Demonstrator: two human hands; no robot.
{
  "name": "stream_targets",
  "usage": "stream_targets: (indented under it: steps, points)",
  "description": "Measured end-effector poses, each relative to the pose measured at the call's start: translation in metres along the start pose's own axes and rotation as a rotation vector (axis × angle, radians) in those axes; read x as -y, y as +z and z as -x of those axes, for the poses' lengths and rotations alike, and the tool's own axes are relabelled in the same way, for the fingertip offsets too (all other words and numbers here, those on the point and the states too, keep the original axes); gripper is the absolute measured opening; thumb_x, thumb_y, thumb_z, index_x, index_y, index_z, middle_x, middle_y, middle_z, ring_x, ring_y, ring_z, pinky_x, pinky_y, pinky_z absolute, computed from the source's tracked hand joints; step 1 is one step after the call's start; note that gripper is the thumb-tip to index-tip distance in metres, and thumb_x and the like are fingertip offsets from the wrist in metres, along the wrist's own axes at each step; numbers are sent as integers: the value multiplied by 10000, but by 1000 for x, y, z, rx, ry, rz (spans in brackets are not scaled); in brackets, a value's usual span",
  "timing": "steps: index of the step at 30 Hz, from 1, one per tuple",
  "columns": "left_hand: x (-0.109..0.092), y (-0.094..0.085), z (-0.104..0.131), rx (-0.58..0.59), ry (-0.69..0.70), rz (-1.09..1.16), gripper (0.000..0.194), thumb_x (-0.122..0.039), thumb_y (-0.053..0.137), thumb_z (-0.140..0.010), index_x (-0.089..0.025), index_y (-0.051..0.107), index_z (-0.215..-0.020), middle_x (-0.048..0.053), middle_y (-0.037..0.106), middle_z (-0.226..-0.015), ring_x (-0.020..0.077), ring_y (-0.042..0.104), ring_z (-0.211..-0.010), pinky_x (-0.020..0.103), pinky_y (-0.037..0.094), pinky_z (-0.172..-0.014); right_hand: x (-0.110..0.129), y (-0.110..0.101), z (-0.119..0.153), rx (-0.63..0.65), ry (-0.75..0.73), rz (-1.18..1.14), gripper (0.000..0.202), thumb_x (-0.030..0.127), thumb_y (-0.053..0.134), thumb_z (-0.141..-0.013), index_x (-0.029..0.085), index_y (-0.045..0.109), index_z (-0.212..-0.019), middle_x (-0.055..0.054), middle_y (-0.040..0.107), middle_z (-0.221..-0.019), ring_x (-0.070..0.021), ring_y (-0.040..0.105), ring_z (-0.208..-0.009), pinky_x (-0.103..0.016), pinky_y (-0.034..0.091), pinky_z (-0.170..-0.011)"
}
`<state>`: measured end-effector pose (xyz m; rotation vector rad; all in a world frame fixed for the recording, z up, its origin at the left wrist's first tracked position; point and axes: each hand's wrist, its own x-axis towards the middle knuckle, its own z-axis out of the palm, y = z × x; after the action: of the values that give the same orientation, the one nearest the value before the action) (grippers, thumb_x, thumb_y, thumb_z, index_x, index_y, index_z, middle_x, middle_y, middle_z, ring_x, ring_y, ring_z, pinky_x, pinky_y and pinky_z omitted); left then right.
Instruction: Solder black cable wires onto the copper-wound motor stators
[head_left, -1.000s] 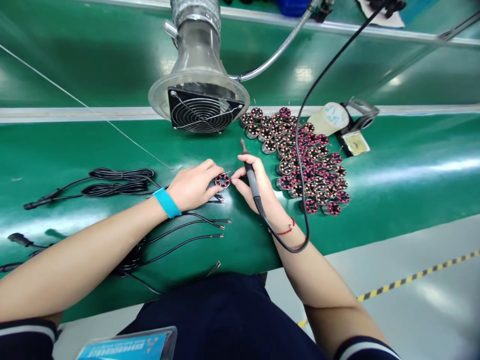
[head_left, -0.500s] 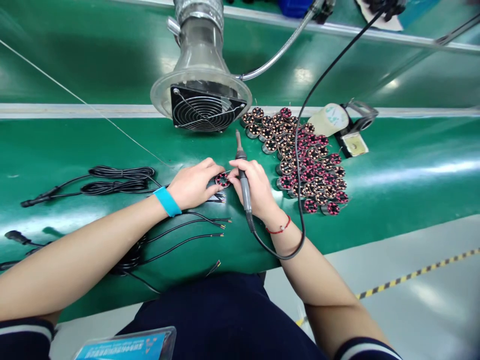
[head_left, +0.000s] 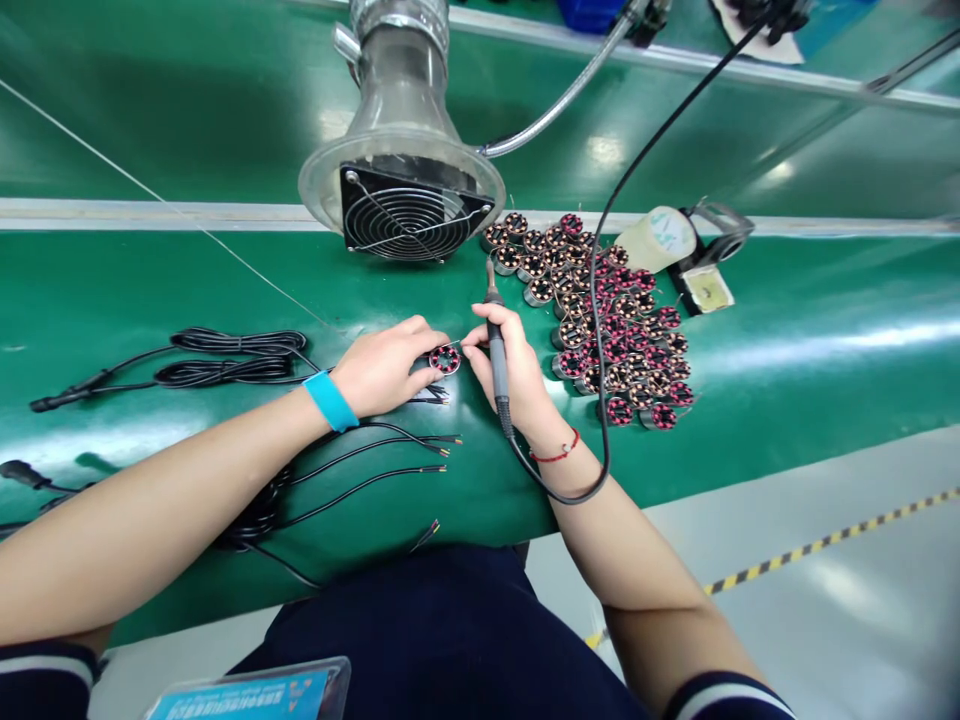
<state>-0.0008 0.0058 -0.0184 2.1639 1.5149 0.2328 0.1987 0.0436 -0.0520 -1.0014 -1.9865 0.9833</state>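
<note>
My left hand [head_left: 384, 368], with a blue wristband, pins a small round wound coil [head_left: 445, 358] to the green bench top. My right hand [head_left: 514, 372] is closed around a soldering iron [head_left: 496, 345] whose tip points up and away toward the fan; its fingertips also touch the coil's right side. The iron's black cord [head_left: 600, 300] loops from my wrist up to the back of the bench. Thin black wires with stripped ends [head_left: 390, 460] lie just below my left hand.
A pile of several similar coils [head_left: 607, 320] lies right of my hands. A fume extractor fan [head_left: 403, 215] on a duct stands behind them. A solder spool and iron stand [head_left: 686, 250] sit at the back right. Coiled black cables [head_left: 225, 360] lie at the left.
My right hand shifted left to the coil, then eased back a little; the iron swung more upright with its tip toward the fan. My left hand stayed on the coil.
</note>
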Motion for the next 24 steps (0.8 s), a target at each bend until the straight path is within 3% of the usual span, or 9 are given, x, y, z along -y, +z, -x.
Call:
stream_targets:
  steps: [6,10,15,19,24]
  points:
    - [2,2,0,-10,13,-4,374,-357,476,-940,-201,592,-1259,80,587,-1129,257,620,-985,375,509,-818,4,10,-5,-14,-3,-130,421,207,565,-883,257,425,-1277,17,641,-904,-136,628,-822,-325,515,-847]
    - [3,2,0,-10,8,-12,383,-362,474,-941,-197,595,-1265,85,589,-1119,266,621,-988,388,513,-827,1,9,-8,4,-38,-89,417,196,551,-889,253,415,-1279,26,651,-898,-133,632,-820,-315,509,-831]
    - [2,2,0,-11,-2,11,387,-371,480,-942,-197,595,-1269,94,593,-1159,267,626,-1009,410,507,-897,6,1,-10,50,-279,402,306,201,474,-947,226,487,-1251,-20,682,-939,-194,571,-849,-354,430,-777]
    - [3,1,-1,-9,1,49,418,-352,504,-924,-171,580,-1293,109,593,-1185,272,609,-1049,422,489,-936,14,-4,-9,88,-338,654,305,216,374,-987,184,526,-1250,-54,681,-891,-226,525,-819,-365,387,-731]
    - [9,-8,-1,-69,-53,159,418,-397,528,-885,-117,620,-1180,94,639,-1020,230,607,-928,369,484,-861,14,-11,-2,48,-234,450,407,162,456,-919,232,447,-1320,-42,685,-1017,-214,577,-902,-375,442,-808]
